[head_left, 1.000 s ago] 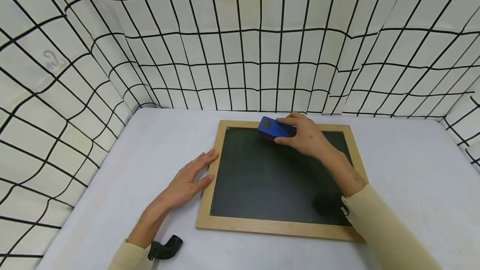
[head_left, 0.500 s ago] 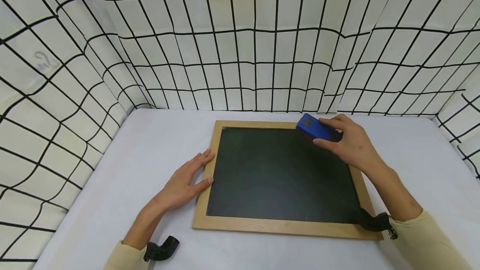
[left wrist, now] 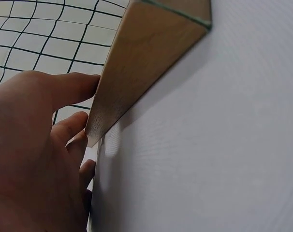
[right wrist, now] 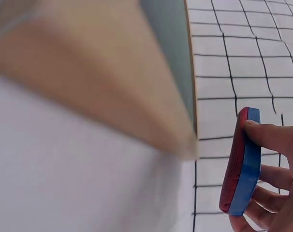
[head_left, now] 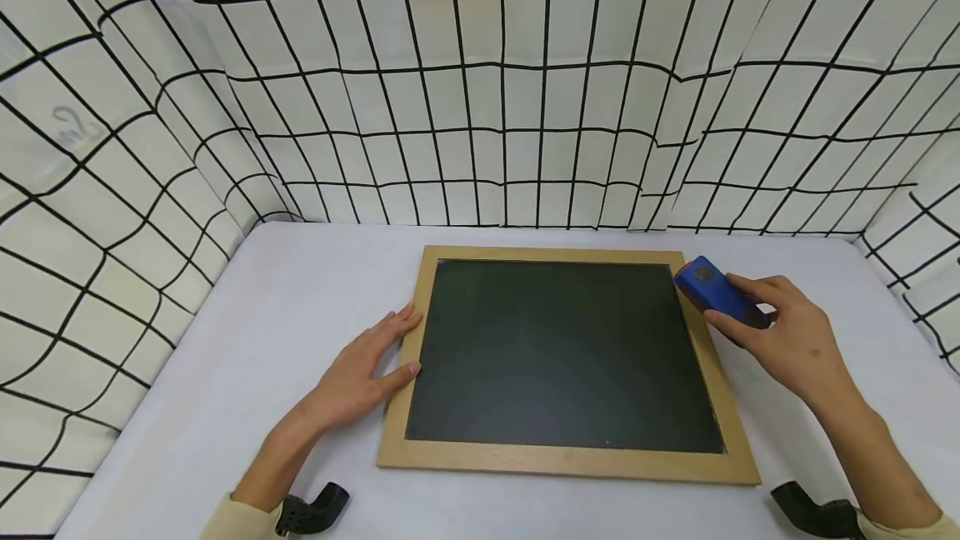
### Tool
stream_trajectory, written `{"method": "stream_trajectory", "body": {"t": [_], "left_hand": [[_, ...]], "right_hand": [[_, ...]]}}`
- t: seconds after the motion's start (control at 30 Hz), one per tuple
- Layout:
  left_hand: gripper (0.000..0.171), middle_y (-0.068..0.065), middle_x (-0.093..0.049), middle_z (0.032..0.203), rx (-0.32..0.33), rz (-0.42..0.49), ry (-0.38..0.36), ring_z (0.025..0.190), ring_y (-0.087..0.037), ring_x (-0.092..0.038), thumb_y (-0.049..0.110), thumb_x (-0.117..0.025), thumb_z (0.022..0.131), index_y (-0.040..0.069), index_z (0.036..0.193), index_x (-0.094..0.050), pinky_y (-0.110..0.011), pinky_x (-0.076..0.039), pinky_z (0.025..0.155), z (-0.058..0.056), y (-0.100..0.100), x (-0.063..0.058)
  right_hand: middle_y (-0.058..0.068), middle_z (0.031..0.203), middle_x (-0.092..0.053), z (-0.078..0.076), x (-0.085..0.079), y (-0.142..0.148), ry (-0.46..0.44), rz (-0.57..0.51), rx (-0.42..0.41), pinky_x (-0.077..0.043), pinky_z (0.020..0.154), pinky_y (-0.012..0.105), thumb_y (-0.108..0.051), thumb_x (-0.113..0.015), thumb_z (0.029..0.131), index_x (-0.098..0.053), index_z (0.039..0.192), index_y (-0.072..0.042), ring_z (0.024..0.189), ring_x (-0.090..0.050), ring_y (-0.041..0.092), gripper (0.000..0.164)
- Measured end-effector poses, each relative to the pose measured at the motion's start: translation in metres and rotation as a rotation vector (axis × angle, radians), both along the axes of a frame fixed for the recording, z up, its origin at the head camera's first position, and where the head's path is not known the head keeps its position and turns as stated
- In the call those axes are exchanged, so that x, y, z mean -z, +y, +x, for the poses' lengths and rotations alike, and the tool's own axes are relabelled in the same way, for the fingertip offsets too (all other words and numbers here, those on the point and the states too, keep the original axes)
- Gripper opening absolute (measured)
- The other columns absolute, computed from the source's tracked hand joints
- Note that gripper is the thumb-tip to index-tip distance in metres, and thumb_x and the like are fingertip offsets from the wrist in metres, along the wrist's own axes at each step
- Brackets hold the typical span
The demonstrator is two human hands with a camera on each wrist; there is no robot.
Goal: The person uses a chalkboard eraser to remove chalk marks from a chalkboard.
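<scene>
A small blackboard (head_left: pixel 562 357) with a light wooden frame (head_left: pixel 540 458) lies flat on the white table. My right hand (head_left: pixel 795 336) grips a blue board eraser (head_left: pixel 720 290) between thumb and fingers at the board's upper right corner. In the right wrist view the eraser (right wrist: pixel 245 164) shows a red pad on one side, tilted and apart from the frame. My left hand (head_left: pixel 360 373) rests with extended fingers against the frame's left edge. In the left wrist view its thumb and fingertips touch the wooden side (left wrist: pixel 132 58).
White walls with a black grid (head_left: pixel 465 90) stand behind and at the left and right of the white table (head_left: pixel 247 340). A black wrist mount (head_left: pixel 318 511) is on the left wrist, another mount (head_left: pixel 817 513) on the right.
My right hand has carried the eraser rightward along the board's top to its upper right corner, off the dark surface. The left hand stays at the frame's left edge.
</scene>
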State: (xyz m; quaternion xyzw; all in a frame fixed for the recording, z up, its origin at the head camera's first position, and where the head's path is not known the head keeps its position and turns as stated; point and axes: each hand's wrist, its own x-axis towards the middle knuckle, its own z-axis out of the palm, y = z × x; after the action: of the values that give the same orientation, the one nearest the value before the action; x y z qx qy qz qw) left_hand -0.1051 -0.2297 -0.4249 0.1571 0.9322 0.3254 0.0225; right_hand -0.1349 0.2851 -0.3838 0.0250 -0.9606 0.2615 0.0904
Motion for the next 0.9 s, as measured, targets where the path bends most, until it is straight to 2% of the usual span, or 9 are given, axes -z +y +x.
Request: {"method": "stream_trajectory", "body": {"t": [0.07,0.2,0.27,0.33,0.4,0.47,0.53,0.73,0.9], "left_hand": [[0.069,-0.009,-0.035,0.171,-0.009,-0.005,-0.018,0.157,-0.045,-0.03,0.037,-0.068,0.099,0.015,0.159,-0.044,-0.075,-0.027,0.119,0.002,-0.001,-0.003],[0.069,-0.009,-0.033,0.172,-0.025,-0.026,-0.055,0.158,-0.044,-0.028,0.035,-0.068,0.099,0.014,0.16,-0.042,-0.073,-0.026,0.121,0.005,-0.005,-0.008],[0.068,-0.009,-0.033,0.172,-0.029,-0.036,-0.063,0.158,-0.044,-0.028,0.034,-0.068,0.1,0.014,0.16,-0.042,-0.072,-0.026,0.121,0.006,-0.006,-0.01],[0.068,-0.009,-0.032,0.172,-0.029,-0.039,-0.068,0.158,-0.044,-0.028,0.035,-0.067,0.1,0.015,0.16,-0.042,-0.073,-0.025,0.121,0.007,-0.006,-0.01],[0.069,-0.009,-0.032,0.172,-0.028,-0.034,-0.073,0.159,-0.043,-0.027,0.036,-0.067,0.101,0.016,0.161,-0.041,-0.073,-0.025,0.121,0.007,-0.006,-0.01],[0.069,-0.009,-0.031,0.173,-0.026,-0.028,-0.077,0.159,-0.043,-0.026,0.037,-0.067,0.101,0.016,0.161,-0.04,-0.073,-0.024,0.121,0.006,-0.006,-0.009],[0.069,-0.01,-0.03,0.173,-0.02,-0.021,-0.077,0.16,-0.043,-0.025,0.037,-0.066,0.101,0.016,0.161,-0.04,-0.073,-0.023,0.122,0.005,-0.005,-0.008],[0.068,-0.011,-0.029,0.173,-0.008,-0.011,-0.074,0.16,-0.044,-0.023,0.036,-0.065,0.102,0.017,0.162,-0.039,-0.074,-0.022,0.122,0.001,-0.004,-0.005],[0.069,-0.01,-0.028,0.173,-0.002,-0.005,-0.081,0.16,-0.043,-0.023,0.037,-0.065,0.102,0.017,0.162,-0.039,-0.074,-0.022,0.122,0.0,0.0,-0.006]], "right_hand": [[0.026,0.125,-0.06,0.002,0.004,0.005,0.002,-0.003,0.02,-0.055,0.072,0.037,-0.038,-0.081,0.092,-0.06,0.143,0.001,0.105,-0.062,0.047,0.068],[0.027,0.124,-0.06,0.006,0.011,0.012,0.011,-0.005,0.049,-0.044,0.066,0.019,-0.036,-0.082,0.09,-0.061,0.141,0.002,0.102,-0.063,0.044,0.067],[0.028,0.124,-0.06,0.008,0.015,0.016,0.015,-0.002,0.063,-0.043,0.065,0.017,-0.035,-0.082,0.09,-0.061,0.141,0.003,0.102,-0.063,0.044,0.067],[0.029,0.125,-0.059,0.009,0.017,0.02,0.016,0.006,0.079,-0.049,0.067,0.025,-0.035,-0.082,0.091,-0.06,0.141,0.004,0.103,-0.062,0.047,0.067],[0.031,0.127,-0.058,0.01,0.019,0.025,0.01,0.012,0.097,-0.055,0.071,0.04,-0.034,-0.081,0.091,-0.059,0.142,0.004,0.107,-0.061,0.05,0.068],[0.033,0.129,-0.056,0.011,0.02,0.033,-0.002,0.022,0.112,-0.055,0.077,0.057,-0.034,-0.08,0.093,-0.057,0.143,0.005,0.111,-0.059,0.054,0.068],[0.035,0.132,-0.053,0.013,0.021,0.041,-0.024,0.026,0.12,-0.051,0.083,0.067,-0.035,-0.078,0.094,-0.055,0.145,0.006,0.115,-0.055,0.057,0.069],[0.036,0.135,-0.05,0.019,0.022,0.062,-0.068,0.069,0.125,-0.048,0.084,0.069,-0.04,-0.074,0.097,-0.052,0.147,0.006,0.118,-0.051,0.058,0.071],[0.035,0.135,-0.049,0.032,0.024,0.075,-0.104,0.118,0.133,-0.047,0.084,0.07,-0.044,-0.074,0.096,-0.053,0.146,0.006,0.117,-0.05,0.056,0.074]]}}
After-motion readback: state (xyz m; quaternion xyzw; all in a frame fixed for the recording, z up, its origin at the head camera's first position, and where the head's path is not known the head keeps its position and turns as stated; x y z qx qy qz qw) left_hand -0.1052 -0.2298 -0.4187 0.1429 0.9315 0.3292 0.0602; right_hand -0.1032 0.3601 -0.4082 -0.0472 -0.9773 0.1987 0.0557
